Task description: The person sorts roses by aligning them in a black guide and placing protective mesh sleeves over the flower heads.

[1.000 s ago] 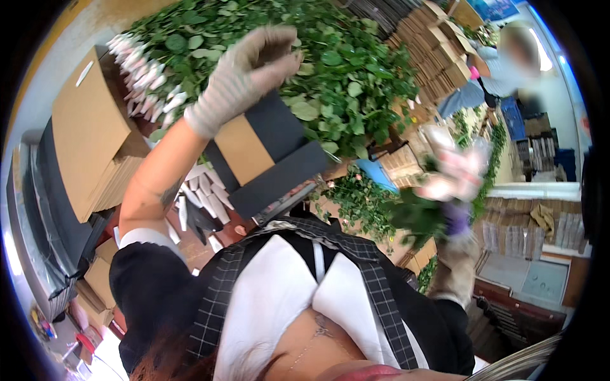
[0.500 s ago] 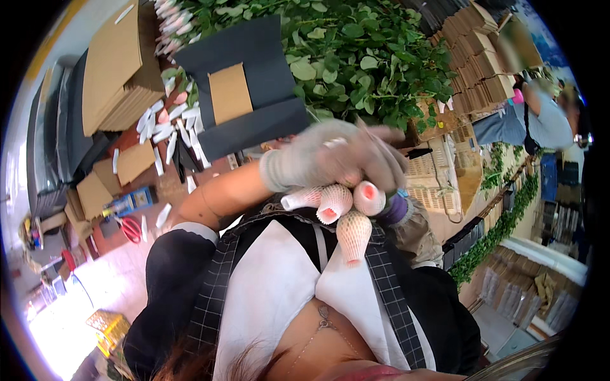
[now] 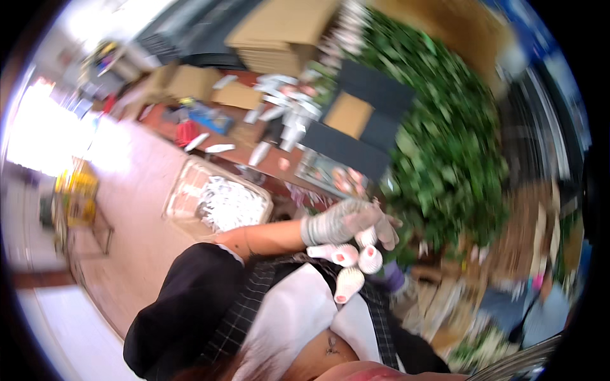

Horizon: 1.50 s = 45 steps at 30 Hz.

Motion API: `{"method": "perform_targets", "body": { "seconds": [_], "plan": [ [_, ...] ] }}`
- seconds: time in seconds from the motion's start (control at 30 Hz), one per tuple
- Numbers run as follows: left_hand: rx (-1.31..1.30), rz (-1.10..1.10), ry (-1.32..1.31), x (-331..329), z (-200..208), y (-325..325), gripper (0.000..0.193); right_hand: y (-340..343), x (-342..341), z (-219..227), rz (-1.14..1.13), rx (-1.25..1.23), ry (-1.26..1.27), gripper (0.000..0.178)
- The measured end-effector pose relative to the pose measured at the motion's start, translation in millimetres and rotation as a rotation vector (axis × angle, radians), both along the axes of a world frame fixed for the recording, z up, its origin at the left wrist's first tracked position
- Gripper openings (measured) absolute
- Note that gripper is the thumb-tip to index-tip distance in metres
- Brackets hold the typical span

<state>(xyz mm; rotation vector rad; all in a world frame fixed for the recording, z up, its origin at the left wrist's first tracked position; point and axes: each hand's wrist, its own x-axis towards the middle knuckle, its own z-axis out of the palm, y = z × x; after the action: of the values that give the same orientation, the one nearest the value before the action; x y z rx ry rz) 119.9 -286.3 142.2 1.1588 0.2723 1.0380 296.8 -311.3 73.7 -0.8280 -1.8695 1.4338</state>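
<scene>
Several roses (image 3: 345, 255) in white net sleeves are bunched in front of my chest, their pinkish heads pointing toward me. My left hand (image 3: 346, 221), in a pale knitted glove, reaches across from the left with its fingers bent over the bunch just above the heads. On the far side my right hand (image 3: 387, 232) is also gloved and closed round the bunch. A purple cuff (image 3: 392, 277) shows at its wrist. Motion blur and the overlapping hands hide most of the stems and part of the fingers.
Beyond my hands a dark sheet (image 3: 375, 95) with a cardboard piece lies beside a large pile of leafy stems (image 3: 445, 133). White net sleeves (image 3: 286, 108) litter the table. Left of me stands a basket (image 3: 184, 190) of white scraps. Cardboard (image 3: 276, 38) is stacked behind.
The view has swung to the left, bringing the scrap basket and more floor into sight. My hands stay together at the bunch of roses, which remains held near my chest.
</scene>
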Motion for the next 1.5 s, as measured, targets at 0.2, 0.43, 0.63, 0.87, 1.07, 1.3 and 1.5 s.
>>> {"method": "perform_targets", "body": {
  "seconds": [0.2, 0.43, 0.63, 0.87, 1.07, 1.3, 1.5],
  "plan": [
    [0.066, 0.438, -0.266, -46.2, 7.3, -41.8, 0.048, 5.8, -56.7, 7.9, 0.104, 0.056, 0.051, 0.081],
    [0.033, 1.133, -0.733, -185.9, 54.9, -113.6, 0.05, -5.9, -154.9, 45.6, -0.703, 2.5, -0.426, 0.066],
    [-0.143, 0.741, 0.009, -201.5, -18.5, -221.8, 0.037, -59.8, -228.2, -4.7, -0.227, 1.6, -0.425, 0.071],
    [0.298, 1.137, 0.434, -275.2, -21.1, -298.5, 0.038, -110.7, -303.6, 10.9, 0.359, 0.432, -0.049, 0.068],
    [-0.037, 1.188, 0.351, -300.5, 7.7, -326.9, 0.028, -133.6, -332.5, 9.6, 0.619, 0.203, -0.099, 0.065],
    [-0.062, 1.04, 0.122, -299.1, -9.0, -319.5, 0.024, -130.3, -321.4, 8.5, 0.848, -0.284, 0.085, 0.063],
    [0.288, 1.314, 0.529, -309.7, -4.8, -311.5, 0.023, -115.0, -301.0, -10.7, 0.788, -0.473, 0.235, 0.061]
  ]
}}
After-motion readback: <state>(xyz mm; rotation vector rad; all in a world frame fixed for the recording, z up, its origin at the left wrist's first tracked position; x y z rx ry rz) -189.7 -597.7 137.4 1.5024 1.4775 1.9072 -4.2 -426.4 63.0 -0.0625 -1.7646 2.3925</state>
